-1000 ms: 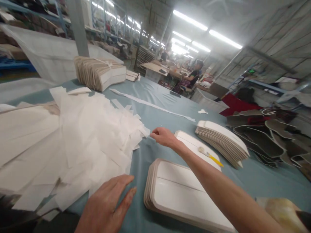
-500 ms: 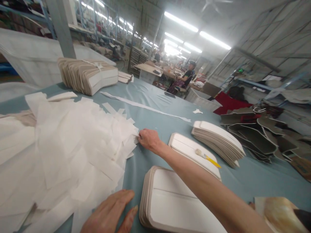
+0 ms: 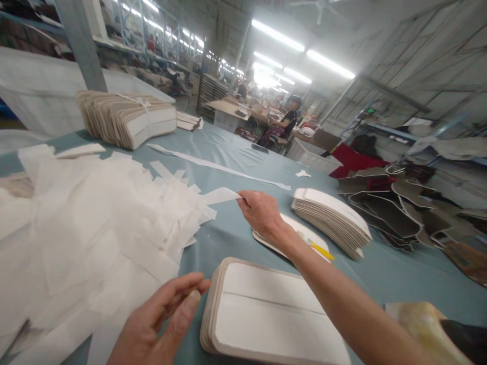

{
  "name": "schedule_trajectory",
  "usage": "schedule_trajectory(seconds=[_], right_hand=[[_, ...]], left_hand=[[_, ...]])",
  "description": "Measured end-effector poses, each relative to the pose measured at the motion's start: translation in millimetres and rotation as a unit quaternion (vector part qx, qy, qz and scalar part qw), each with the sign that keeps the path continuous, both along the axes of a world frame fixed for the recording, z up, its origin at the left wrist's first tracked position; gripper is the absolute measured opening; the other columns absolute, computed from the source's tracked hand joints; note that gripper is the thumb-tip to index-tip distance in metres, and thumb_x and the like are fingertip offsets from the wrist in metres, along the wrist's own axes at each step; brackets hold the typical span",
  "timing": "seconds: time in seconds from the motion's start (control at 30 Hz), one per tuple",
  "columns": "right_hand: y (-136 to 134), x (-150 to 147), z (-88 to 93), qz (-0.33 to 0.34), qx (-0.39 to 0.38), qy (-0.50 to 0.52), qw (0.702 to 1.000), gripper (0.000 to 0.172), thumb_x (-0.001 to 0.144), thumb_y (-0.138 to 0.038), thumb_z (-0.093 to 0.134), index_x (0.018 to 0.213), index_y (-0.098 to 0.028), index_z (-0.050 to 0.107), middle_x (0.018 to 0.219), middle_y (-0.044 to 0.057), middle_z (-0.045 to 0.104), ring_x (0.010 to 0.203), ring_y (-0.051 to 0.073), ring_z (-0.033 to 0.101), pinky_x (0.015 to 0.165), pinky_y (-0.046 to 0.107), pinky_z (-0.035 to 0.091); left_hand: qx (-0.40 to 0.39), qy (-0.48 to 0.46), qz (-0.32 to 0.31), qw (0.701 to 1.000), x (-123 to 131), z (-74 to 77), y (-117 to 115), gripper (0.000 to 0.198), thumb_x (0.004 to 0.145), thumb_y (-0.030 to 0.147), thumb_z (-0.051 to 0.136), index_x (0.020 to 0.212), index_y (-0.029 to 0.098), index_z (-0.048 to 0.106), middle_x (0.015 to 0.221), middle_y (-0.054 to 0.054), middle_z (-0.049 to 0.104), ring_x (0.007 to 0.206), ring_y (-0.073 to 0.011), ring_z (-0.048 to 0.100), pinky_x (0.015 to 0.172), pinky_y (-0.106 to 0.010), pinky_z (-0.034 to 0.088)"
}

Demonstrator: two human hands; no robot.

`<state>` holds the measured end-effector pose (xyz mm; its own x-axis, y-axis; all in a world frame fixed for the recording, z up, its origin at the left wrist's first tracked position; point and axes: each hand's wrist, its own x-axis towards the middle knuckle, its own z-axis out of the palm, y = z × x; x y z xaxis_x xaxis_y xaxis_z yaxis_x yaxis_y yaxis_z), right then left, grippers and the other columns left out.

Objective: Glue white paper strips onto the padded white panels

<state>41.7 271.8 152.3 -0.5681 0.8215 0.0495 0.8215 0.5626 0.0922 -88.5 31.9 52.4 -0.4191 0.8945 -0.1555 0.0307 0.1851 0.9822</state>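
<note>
My right hand [image 3: 261,213] pinches the end of a thin white strip [image 3: 220,195], which stretches out of a big heap of loose white strips [image 3: 114,218] on the left. Below, my left hand [image 3: 163,314] is open, its fingertips close to the left edge of a stack of white-topped panels [image 3: 266,304]; whether they touch it I cannot tell. Under my right wrist lies a white panel [image 3: 287,223], partly hidden by the arm. A brush with a yellow handle [image 3: 321,249] rests on that panel.
A curved stack of panels [image 3: 331,218] stands to the right. A tied bundle of panels [image 3: 129,116] sits at the back left. One long white strip [image 3: 216,165] lies across the blue-green table [image 3: 399,274]. Dark cut pieces [image 3: 384,203] pile up at the right. Farther back a person [image 3: 287,121] sits.
My right hand has moved right, drawing a white strip out from the heap's edge. My left hand has risen slightly and turned, fingers close to the front stack. The view has shifted slightly.
</note>
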Motion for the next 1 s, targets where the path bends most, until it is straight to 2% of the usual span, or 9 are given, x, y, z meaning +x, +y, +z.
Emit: schedule_trajectory(seconds=[0.13,0.27,0.37,0.5,0.63,0.73,0.87,0.93,1.0], right_hand=[[-43,26,14.6,0.008,0.045,0.048,0.998,0.039,0.114,-0.032,0.043,0.096,-0.019,0.075,0.095,0.009,0.081,0.086,0.020,0.072,0.066,0.032,0.029],[-92,58,15.4,0.108,0.113,0.131,0.979,0.038,0.111,-0.024,0.046,0.082,-0.020,0.070,0.075,0.004,0.074,0.066,0.015,0.063,0.063,0.031,0.028],[-127,84,15.0,0.189,0.180,0.183,0.948,0.037,0.111,-0.021,0.045,0.084,-0.020,0.070,0.068,0.002,0.069,0.061,0.014,0.061,0.063,0.030,0.034],[-164,118,8.7,0.217,0.208,0.181,0.936,0.038,0.113,-0.021,0.041,0.096,-0.017,0.074,0.070,0.003,0.072,0.060,0.016,0.064,0.061,0.031,0.041],[-190,144,-14.0,0.217,0.196,0.186,0.938,0.038,0.112,-0.016,0.037,0.110,-0.012,0.074,0.079,0.007,0.078,0.064,0.016,0.071,0.062,0.030,0.048],[-207,160,-30.9,0.217,0.158,0.215,0.939,0.035,0.113,-0.021,0.039,0.115,-0.012,0.073,0.079,0.006,0.079,0.064,0.017,0.073,0.061,0.029,0.051],[-225,183,-30.5,0.161,0.047,0.335,0.927,0.059,0.108,-0.067,0.046,0.120,-0.016,0.072,0.081,0.005,0.079,0.067,0.018,0.074,0.062,0.029,0.055],[-230,188,-21.8,0.093,-0.034,0.406,0.908,0.059,0.106,-0.070,0.050,0.122,-0.018,0.073,0.089,0.006,0.080,0.075,0.019,0.075,0.069,0.028,0.058],[-235,183,-13.1,0.027,-0.141,0.444,0.885,0.046,0.103,-0.061,0.059,0.118,-0.021,0.076,0.098,0.006,0.081,0.086,0.020,0.075,0.077,0.029,0.058]], left_hand=[[0.020,-0.225,-0.051,0.973,35,29.6,22,0.073,0.084,0.080,0.068,0.132,0.025,0.074,0.131,-0.013,0.079,0.120,-0.0311,0.077,0.109,-0.043,0.063],[0.080,-0.338,-0.076,0.935,69,49.4,43,0.086,0.076,0.085,0.074,0.137,0.023,0.070,0.148,-0.012,0.070,0.142,-0.0310,0.063,0.122,-0.043,0.054],[0.107,-0.404,-0.005,0.908,86,61.2,48,0.078,0.075,0.078,0.081,0.131,0.024,0.071,0.148,-0.010,0.070,0.145,-0.0290,0.061,0.117,-0.038,0.057],[0.118,-0.426,0.116,0.889,90,68.4,39,0.060,0.084,0.063,0.079,0.129,0.025,0.070,0.144,-0.008,0.073,0.136,-0.0264,0.068,0.108,-0.036,0.063],[0.107,-0.400,0.127,0.901,88,67.5,23,0.058,0.080,0.064,0.083,0.118,0.021,0.073,0.128,-0.010,0.081,0.118,-0.0277,0.077,0.104,-0.042,0.065],[0.116,-0.372,0.086,0.917,91,62.8,9,0.064,0.075,0.070,0.085,0.115,0.021,0.073,0.113,-0.009,0.084,0.109,-0.0272,0.079,0.101,-0.043,0.066],[0.100,-0.248,-0.035,0.963,97,53.9,-15,0.053,0.092,0.071,0.066,0.109,0.022,0.074,0.092,-0.007,0.082,0.095,-0.0236,0.079,0.094,-0.038,0.066],[0.083,-0.167,-0.141,0.972,102,51.7,-28,0.050,0.100,0.068,0.055,0.107,0.024,0.075,0.091,-0.006,0.081,0.093,-0.0225,0.077,0.095,-0.037,0.065],[0.067,-0.108,-0.226,0.966,109,51.7,-39,0.049,0.102,0.066,0.050,0.105,0.026,0.077,0.096,-0.006,0.082,0.098,-0.0233,0.077,0.103,-0.040,0.063]])
